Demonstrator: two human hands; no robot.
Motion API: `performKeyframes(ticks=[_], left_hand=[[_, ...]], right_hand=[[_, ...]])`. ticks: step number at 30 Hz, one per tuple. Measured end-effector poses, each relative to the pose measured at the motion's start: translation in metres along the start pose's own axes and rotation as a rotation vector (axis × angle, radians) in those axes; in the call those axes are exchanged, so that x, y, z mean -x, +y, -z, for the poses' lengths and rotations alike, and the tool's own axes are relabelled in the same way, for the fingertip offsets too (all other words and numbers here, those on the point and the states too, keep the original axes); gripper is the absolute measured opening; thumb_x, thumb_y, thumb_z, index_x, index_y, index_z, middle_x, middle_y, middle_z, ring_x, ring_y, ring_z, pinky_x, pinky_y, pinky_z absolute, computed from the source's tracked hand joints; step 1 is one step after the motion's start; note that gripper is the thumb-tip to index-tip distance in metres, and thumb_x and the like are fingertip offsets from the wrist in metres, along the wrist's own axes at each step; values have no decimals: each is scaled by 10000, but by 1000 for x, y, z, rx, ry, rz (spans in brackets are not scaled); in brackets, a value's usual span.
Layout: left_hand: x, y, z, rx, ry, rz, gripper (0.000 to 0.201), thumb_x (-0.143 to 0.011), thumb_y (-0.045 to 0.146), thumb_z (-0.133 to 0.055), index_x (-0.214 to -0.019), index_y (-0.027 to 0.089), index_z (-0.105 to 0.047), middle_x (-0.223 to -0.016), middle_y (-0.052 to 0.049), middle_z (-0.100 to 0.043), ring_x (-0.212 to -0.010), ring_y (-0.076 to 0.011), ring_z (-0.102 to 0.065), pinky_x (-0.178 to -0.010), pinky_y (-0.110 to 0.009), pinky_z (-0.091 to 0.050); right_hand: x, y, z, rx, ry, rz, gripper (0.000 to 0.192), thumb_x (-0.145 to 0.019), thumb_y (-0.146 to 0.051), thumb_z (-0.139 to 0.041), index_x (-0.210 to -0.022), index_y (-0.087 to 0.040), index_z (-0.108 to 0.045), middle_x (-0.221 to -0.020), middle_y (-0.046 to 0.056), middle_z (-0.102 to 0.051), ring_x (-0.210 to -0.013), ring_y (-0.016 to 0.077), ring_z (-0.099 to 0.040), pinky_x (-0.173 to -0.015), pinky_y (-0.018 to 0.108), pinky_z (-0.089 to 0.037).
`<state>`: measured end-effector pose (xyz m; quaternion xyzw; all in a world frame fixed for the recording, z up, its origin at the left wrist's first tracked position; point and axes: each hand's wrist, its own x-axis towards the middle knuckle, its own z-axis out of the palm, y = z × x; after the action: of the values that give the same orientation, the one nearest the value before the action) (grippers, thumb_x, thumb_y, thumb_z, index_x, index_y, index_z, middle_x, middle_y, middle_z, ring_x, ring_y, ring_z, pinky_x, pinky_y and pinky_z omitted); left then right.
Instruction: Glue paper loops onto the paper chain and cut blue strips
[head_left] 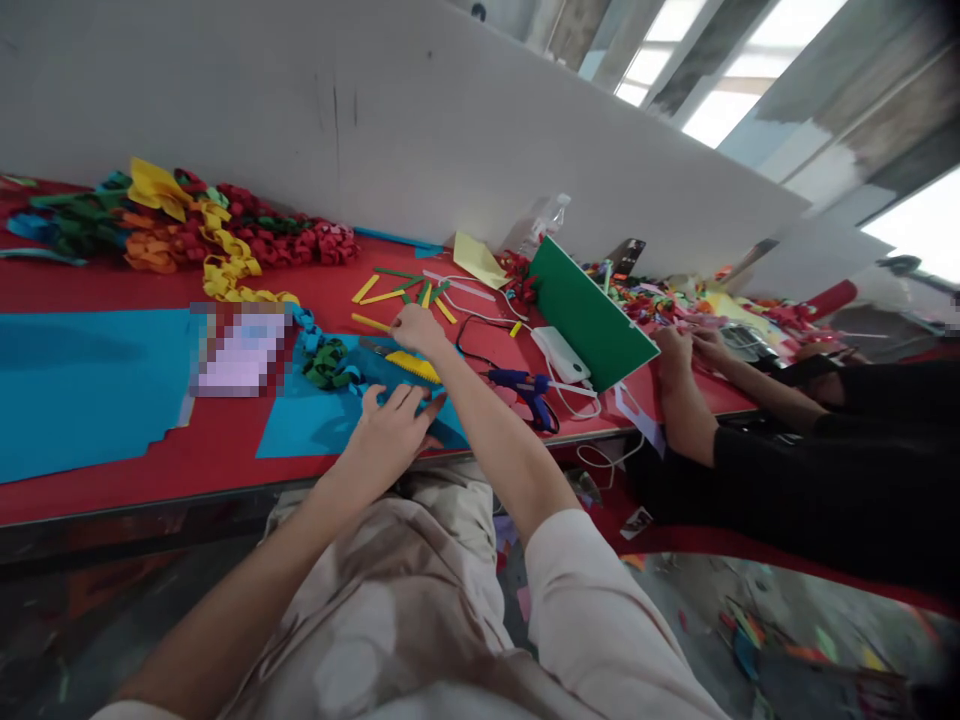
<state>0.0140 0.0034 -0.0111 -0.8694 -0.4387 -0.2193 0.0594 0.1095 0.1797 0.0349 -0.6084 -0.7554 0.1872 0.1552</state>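
- Hands working at red table (225, 450) edge.
- Left hand (390, 425) lying spread, palm down, pressing blue sheet (315, 425) flat.
- Right hand (416, 328) reaching farther out, fingers curled and pinching yellow strip (370, 322) end.
- Strip lying on table just beyond blue sheet, near more yellow and green strips (409, 290).
- Glue gun (525, 385) sitting right of forearm.
- Co-worker's hands (686, 350) resting beside green board (592, 315).

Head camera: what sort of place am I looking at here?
Probably a shared paper-craft workbench. A long red table carries blue paper sheets, folded paper chains and a blue glue gun. The right hand reaches for yellow strips; another person's hands work alongside.
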Motion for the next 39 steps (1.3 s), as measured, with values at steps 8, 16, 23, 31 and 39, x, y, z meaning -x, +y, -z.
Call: performKeyframes(ticks=[8, 16, 23, 31, 39], left_hand=[[23, -21, 39, 876, 544, 472, 479, -1033, 488, -582, -1429, 220, -552, -787, -1, -673, -652, -137, -616, -579, -242, -483], [48, 8, 56, 1251, 355, 145, 248, -1028, 373, -611, -1149, 268, -800, -614, -4, -723, -422, -119, -615, -436, -217, -506], [56, 6, 61, 1118, -12, -156, 293, -1040, 266, -572, -1251, 286, -774, -892, -74, -798, -715, -136, -742, -641, -195, -584], [67, 3, 65, 601, 21, -248, 295, -1076, 236, -480, -1174, 238, -759, -952, -49, -780, -804, -142, -738, -722, -217, -567], [71, -5, 50, 357, -109, -167, 432, -992, 130, -523, -1410, 196, -611, -1373, -126, -708, -1203, -246, -723, -1019, -377, -608]], right_hand=[[127, 4, 12, -639, 94, 392, 35, -969, -203, -547, -985, -213, -577, -889, 14, -746, -864, 154, -717, -799, 265, -540], [193, 16, -7, -874, 196, 368, 146, -914, -382, -740, -903, -239, -765, -985, 50, -757, -899, 177, -689, -767, 282, -538], [205, 22, 16, -1173, -137, 155, 271, -906, -495, -741, -961, -233, -776, -886, 36, -816, -744, 176, -756, -579, 250, -531], [209, 15, 24, -1265, -69, -5, 300, -722, -431, -912, -862, -222, -748, -804, 7, -804, -786, 175, -768, -748, 282, -599], [236, 25, 25, -1330, -189, -3, 371, -869, -568, -773, -868, -206, -693, -736, 46, -792, -615, 171, -735, -551, 258, -455]])
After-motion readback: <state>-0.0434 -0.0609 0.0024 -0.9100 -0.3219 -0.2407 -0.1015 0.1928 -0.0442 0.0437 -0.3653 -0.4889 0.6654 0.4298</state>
